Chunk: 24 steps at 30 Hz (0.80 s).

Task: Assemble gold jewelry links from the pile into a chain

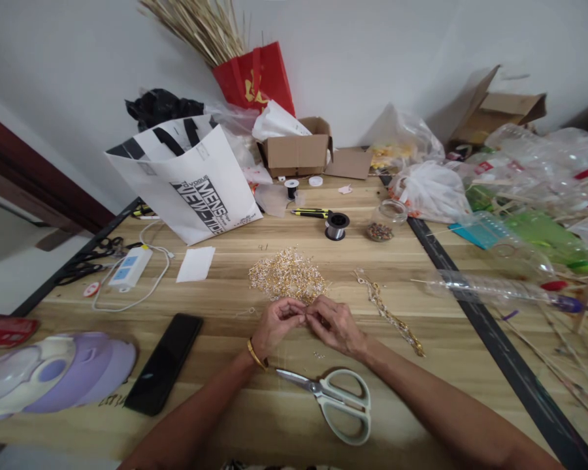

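My left hand [280, 324] and my right hand [334, 324] meet fingertip to fingertip over the wooden table. Both are pinched closed around something too small to make out. Just beyond the fingers lies a loose pile of gold and clear beads [289, 274]. A finished-looking strand of gold and silver beads [389, 313] stretches out to the right of my right hand. Scissors with pale handles [343, 403] rest in front of my wrists, blades pointing left. A few tiny beads [318, 355] sit between the scissors and my hands.
Left are a black phone [165, 362], a purple-and-white bottle [59, 372], a power strip [130, 267] and a white bag [191, 183]. Behind the beads stand a wire spool [336, 226], a bead jar [381, 228] and a cardboard box [296, 153]. Plastic bottles [529, 228] crowd the right.
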### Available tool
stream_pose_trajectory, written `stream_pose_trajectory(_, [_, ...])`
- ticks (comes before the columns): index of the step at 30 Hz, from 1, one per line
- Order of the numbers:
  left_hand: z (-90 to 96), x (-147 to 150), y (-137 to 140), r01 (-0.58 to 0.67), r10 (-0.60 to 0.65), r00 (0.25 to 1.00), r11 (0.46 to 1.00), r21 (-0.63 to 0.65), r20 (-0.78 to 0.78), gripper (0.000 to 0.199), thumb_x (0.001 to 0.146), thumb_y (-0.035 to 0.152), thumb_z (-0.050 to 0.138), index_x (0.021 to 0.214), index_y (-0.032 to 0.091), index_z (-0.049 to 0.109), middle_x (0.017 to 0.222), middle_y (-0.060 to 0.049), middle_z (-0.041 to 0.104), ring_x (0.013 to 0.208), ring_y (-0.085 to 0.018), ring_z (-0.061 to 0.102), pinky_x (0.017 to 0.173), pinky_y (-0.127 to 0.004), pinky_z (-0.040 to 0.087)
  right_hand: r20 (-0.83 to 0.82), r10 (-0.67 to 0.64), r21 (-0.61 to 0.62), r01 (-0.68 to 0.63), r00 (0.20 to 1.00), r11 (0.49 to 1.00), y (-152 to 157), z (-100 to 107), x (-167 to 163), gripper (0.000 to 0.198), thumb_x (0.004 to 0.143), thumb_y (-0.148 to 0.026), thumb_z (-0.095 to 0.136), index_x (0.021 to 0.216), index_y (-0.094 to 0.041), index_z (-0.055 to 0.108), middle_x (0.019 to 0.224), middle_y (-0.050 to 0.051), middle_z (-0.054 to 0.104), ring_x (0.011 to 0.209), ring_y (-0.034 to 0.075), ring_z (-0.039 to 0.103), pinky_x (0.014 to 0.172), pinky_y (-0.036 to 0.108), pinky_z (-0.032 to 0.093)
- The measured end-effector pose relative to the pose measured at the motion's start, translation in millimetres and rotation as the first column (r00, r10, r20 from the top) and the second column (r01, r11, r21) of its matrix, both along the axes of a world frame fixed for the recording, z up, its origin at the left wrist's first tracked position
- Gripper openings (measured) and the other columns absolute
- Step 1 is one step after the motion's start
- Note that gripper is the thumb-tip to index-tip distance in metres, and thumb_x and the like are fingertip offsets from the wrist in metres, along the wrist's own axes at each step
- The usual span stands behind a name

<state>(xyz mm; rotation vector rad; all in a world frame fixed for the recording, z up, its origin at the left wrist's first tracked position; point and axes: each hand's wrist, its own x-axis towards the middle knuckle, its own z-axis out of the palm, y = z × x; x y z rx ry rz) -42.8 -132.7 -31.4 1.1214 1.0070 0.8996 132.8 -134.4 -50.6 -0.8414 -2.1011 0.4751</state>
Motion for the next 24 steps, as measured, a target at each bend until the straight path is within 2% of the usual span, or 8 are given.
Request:
stream_pose_trajectory(4, [-2.0, -1.8, 0.3, -0.025, 0.025, 1.0, 1.0, 0.006, -0.016, 0.024, 0.064, 0.018, 0.072, 0.086, 0.013, 0.065, 0.071, -0.001, 0.067, 0.065, -0.011, 0.061, 0.064, -0.021, 0.048, -0.006, 0.003, 0.008, -0.003, 1.0, 1.0, -0.6, 0.1, -0.2, 0.007, 0.089, -0.018, 0.048, 0.086, -0.018, 0.054, 0.075, 0.004, 0.057, 0.064, 0.013, 0.052, 0.056, 0.023, 0.042])
stream_pose_trajectory(14, [2.4, 0.1, 1.6, -0.053, 0.051, 0.997, 0.998, -0.042, -0.05, 0.015, 0.061, 0.022, 0.073, 0.072, 0.012, 0.068, 0.063, -0.001, 0.068, 0.061, -0.012, 0.061, 0.064, -0.023, 0.049, 0.006, 0.019, -0.024, -0.019, 1.0, 1.0, -0.8, 1.1, 0.3, 0.006, 0.088, -0.017, 0.048, 0.087, -0.019, 0.054, 0.075, 0.004, 0.057, 0.065, 0.013, 0.053, 0.058, 0.024, 0.042])
stream_pose_trajectory(24, [-0.2, -0.5, 2.0, -0.053, 0.051, 0.996, 0.998, -0.03, -0.072, 0.015, 0.062, 0.022, 0.073, 0.072, 0.012, 0.068, 0.064, -0.001, 0.068, 0.061, -0.012, 0.061, 0.063, -0.022, 0.048, 0.002, 0.025, -0.015, -0.025, 1.0, 1.0, 0.3, -0.2, 0.5, 0.005, 0.087, -0.018, 0.048, 0.086, -0.018, 0.053, 0.075, 0.003, 0.056, 0.064, 0.013, 0.051, 0.056, 0.023, 0.041])
